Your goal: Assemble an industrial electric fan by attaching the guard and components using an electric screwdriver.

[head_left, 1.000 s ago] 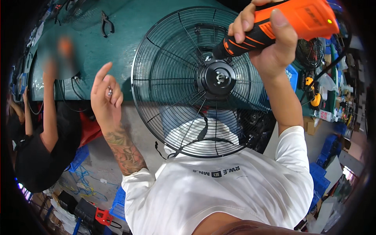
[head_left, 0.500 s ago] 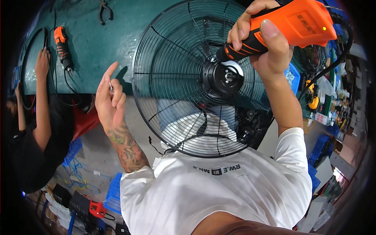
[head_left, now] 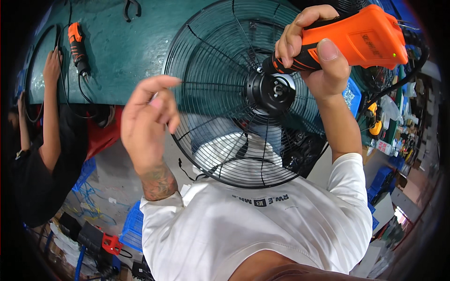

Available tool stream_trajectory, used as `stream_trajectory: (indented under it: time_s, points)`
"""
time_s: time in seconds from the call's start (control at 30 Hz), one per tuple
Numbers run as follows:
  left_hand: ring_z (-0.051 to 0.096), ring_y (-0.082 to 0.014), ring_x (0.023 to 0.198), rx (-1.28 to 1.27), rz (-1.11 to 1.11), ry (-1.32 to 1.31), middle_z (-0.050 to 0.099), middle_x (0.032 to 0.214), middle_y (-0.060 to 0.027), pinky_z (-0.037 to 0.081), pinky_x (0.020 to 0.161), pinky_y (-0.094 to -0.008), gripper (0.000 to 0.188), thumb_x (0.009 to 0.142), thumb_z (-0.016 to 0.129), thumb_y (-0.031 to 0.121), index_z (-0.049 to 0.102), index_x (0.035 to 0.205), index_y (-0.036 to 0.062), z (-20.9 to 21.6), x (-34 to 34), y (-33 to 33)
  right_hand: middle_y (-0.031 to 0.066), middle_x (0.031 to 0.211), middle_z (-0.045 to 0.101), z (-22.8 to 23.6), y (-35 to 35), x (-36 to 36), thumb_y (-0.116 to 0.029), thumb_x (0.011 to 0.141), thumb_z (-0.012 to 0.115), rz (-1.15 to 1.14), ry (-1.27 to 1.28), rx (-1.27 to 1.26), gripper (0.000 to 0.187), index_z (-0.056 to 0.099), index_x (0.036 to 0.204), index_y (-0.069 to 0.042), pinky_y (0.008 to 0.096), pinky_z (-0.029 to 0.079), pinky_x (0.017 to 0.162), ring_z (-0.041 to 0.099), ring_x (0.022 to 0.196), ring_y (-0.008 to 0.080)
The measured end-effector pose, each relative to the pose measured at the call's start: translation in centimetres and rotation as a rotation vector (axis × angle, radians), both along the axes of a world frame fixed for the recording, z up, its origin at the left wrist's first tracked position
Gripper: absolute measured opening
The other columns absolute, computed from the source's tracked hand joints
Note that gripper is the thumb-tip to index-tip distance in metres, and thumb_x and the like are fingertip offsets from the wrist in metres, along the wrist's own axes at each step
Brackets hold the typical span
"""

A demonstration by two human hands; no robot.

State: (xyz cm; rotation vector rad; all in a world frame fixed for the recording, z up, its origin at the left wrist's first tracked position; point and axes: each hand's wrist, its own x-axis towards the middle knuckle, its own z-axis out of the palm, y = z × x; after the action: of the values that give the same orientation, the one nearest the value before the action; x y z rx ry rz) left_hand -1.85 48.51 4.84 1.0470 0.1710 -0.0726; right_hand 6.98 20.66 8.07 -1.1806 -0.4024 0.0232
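The right hand (head_left: 328,77) grips an orange-and-black power screwdriver (head_left: 361,37) round its dark barrel, a sound place to hold so solid-looking a tool, its nose near 11 o'clock on the black hub (head_left: 269,100). The round wire guard (head_left: 211,85) overlaps a green bench (head_left: 136,47), probably light, springy and best held by its rim; at its 9 o'clock, the half-curled left hand (head_left: 150,112) shows no clear hold.

We see pliers (head_left: 137,6) cut off at the top; we cannot make out the tip of the held screwdriver (head_left: 354,41), or whether the blurred left hand (head_left: 151,121) holds anything.
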Motion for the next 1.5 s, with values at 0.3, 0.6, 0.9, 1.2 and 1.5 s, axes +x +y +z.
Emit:
stream_trajectory:
  time_s: [0.3, 0.6, 0.9, 1.2, 1.5]
  points:
    - [0.031, -0.0032, 0.052, 0.294, -0.187, -0.112, 0.039, 0.064, 0.0039, 0.028, 0.046, -0.0203, 0.033, 0.109, 0.041, 0.017, 0.058, 0.122, -0.0081, -1.5, -0.7, -1.8, 0.0099, 0.077, 0.06, -0.3, -0.1, -0.1, -0.039, 0.082, 0.085, -0.004, -0.016, -0.023, 0.06, 0.048, 0.112, -0.003, 0.0323, 0.053, 0.06, 0.062, 0.064, 0.0202]
    - [0.03, -0.0019, 0.052, 0.218, -0.027, -0.209, 0.041, 0.062, 0.004, 0.022, 0.046, -0.0215, 0.035, 0.111, 0.046, 0.029, 0.054, 0.089, 0.0019, -2.6, -1.8, -2.2, 0.0089, 0.077, 0.059, 1.4, 0.6, -0.7, -0.041, 0.078, 0.088, -0.007, 0.089, -0.028, 0.063, 0.051, 0.111, -0.002, 0.0312, 0.053, 0.06, 0.061, 0.064, 0.0189]
    - [0.026, -0.005, 0.051, 0.348, -0.03, -0.223, 0.036, 0.061, 0.0013, 0.021, 0.045, -0.0236, 0.038, 0.112, 0.04, 0.031, 0.046, 0.087, 0.0031, -2.2, -1.5, -2.3, 0.009, 0.077, 0.059, -0.2, 0.2, -0.6, -0.038, 0.078, 0.089, 0.009, -0.003, 0.028, 0.063, 0.051, 0.111, -0.001, 0.031, 0.053, 0.061, 0.061, 0.065, 0.0182]
    - [0.027, -0.005, 0.051, 0.362, -0.062, -0.223, 0.037, 0.061, 0.0011, 0.021, 0.045, -0.0231, 0.038, 0.112, 0.04, 0.03, 0.046, 0.087, 0.0029, -2.6, -1.4, -2.2, 0.0092, 0.077, 0.059, 0.3, 0.1, -0.6, -0.034, 0.079, 0.088, 0.031, 0.032, 0.038, 0.057, 0.052, 0.109, -0.001, 0.0304, 0.053, 0.062, 0.061, 0.066, 0.0177]
    - [0.028, -0.0055, 0.052, 0.358, -0.063, -0.242, 0.037, 0.062, 0.0003, 0.022, 0.046, -0.0234, 0.034, 0.111, 0.04, 0.026, 0.046, 0.087, 0.0018, -2.7, -1.5, -2.3, 0.0086, 0.078, 0.06, 0.6, 0.6, -0.8, -0.039, 0.08, 0.088, -0.015, 0.082, 0.003, 0.057, 0.053, 0.105, -0.002, 0.0296, 0.052, 0.062, 0.061, 0.067, 0.0174]
